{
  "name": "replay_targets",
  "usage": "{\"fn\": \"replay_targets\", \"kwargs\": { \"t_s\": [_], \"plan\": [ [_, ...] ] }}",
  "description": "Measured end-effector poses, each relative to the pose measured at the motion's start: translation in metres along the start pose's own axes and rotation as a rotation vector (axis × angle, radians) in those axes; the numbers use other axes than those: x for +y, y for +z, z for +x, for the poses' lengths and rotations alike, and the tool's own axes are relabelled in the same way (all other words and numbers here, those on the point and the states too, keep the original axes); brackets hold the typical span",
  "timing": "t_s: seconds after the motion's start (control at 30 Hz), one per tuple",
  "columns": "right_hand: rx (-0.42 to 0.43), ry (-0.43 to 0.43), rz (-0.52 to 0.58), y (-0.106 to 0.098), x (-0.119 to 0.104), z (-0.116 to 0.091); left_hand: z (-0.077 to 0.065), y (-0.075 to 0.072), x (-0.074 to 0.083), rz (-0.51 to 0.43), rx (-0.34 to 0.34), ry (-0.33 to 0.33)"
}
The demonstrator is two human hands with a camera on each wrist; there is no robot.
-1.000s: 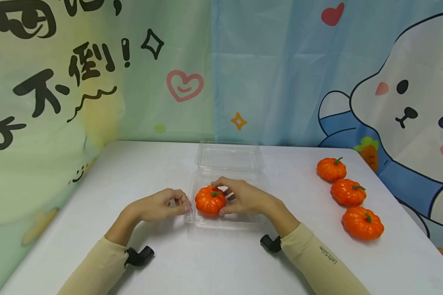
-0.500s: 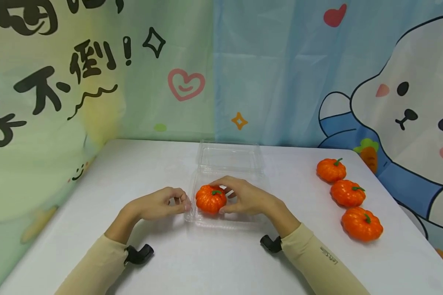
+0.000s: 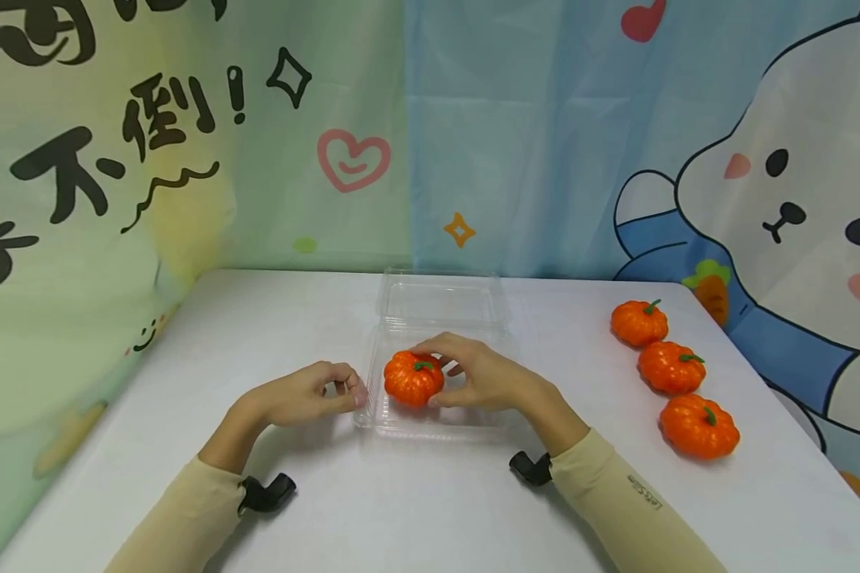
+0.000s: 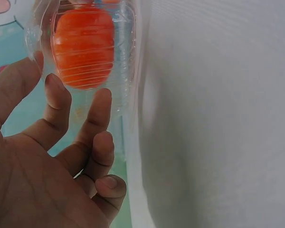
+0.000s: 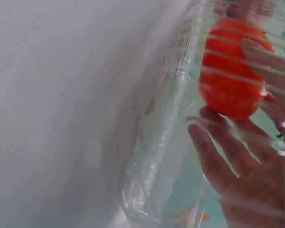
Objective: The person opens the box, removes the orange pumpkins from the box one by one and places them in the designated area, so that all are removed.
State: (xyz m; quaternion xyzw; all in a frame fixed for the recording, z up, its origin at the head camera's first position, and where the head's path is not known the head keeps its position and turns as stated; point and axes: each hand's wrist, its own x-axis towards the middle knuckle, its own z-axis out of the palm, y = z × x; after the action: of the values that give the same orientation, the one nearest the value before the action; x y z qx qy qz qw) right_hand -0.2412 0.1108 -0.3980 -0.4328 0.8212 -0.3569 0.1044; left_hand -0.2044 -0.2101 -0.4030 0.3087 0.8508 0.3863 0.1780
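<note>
In the head view, a small orange pumpkin (image 3: 412,379) with a green stem is inside a clear plastic container (image 3: 440,423), near its left side. My right hand (image 3: 483,374) grips the pumpkin from the right, thumb in front and fingers behind. The right wrist view shows this hold through the ribbed clear wall, the thumb lying over the pumpkin (image 5: 228,71). At the container's left edge, my left hand (image 3: 311,394) pinches the rim between thumb and forefinger. In the left wrist view its other fingers (image 4: 100,111) curve loosely below the container wall.
The container's hinged lid (image 3: 440,298) lies back toward the far table edge. Along the right side of the white table (image 3: 401,501), three more pumpkins (image 3: 672,368) form a slanting row. A printed cloth backdrop (image 3: 502,135) hangs behind.
The pumpkin in my right hand has shifted slightly up and to the right within the container. My left hand keeps its place at the rim. The head view has tilted a little.
</note>
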Motion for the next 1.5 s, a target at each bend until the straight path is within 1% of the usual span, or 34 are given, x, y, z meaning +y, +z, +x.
{"fn": "replay_targets", "kwargs": {
  "t_s": [0.13, 0.27, 0.37, 0.73, 0.93, 1.13, 1.23, 1.4, 1.5],
  "plan": [
    [0.002, -0.003, -0.003, -0.002, 0.001, -0.001, -0.002, 0.0, -0.002, 0.005, 0.005, -0.013],
    [0.029, 0.009, 0.007, -0.005, 0.002, -0.006, -0.002, 0.0, -0.005, 0.01, 0.008, -0.011],
    [0.053, 0.013, 0.018, -0.006, 0.003, -0.009, -0.001, 0.0, -0.005, 0.009, 0.007, -0.005],
    [0.101, -0.018, 0.02, -0.011, 0.004, -0.015, -0.001, -0.003, -0.003, 0.008, -0.004, -0.004],
    [0.109, -0.019, 0.019, -0.015, 0.003, -0.019, -0.001, -0.001, -0.002, -0.007, -0.004, -0.015],
    [0.133, -0.005, -0.019, -0.024, 0.001, -0.027, 0.0, 0.003, -0.004, -0.01, 0.003, -0.014],
    [0.135, 0.0, -0.047, -0.03, 0.002, -0.028, -0.001, 0.002, -0.004, -0.005, 0.008, -0.018],
    [0.135, 0.0, -0.062, -0.035, 0.003, -0.03, -0.003, 0.0, -0.004, -0.006, 0.016, -0.021],
    [0.142, 0.009, -0.06, -0.037, 0.005, -0.034, -0.004, 0.001, -0.006, -0.016, 0.015, -0.011]
  ]
}}
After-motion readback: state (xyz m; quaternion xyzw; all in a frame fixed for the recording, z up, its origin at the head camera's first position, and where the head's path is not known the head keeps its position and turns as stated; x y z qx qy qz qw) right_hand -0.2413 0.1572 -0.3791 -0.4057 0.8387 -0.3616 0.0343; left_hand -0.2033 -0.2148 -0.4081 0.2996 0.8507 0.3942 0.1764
